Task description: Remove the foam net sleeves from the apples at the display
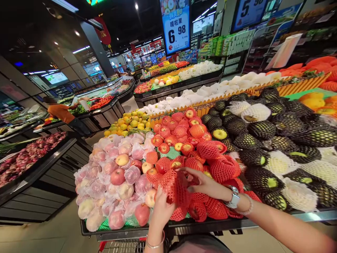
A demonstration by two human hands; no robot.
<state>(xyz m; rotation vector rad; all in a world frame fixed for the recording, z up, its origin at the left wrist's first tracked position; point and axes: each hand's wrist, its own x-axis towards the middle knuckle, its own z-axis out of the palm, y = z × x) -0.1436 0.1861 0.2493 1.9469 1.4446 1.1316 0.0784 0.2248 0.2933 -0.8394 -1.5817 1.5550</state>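
red net-wrapped apple [175,188] at front of red-net pile, just right of pink-wrapped apples [116,175]. left hand [162,211] grips it from below; right hand [207,184] fingers curl on its right side, equally near.
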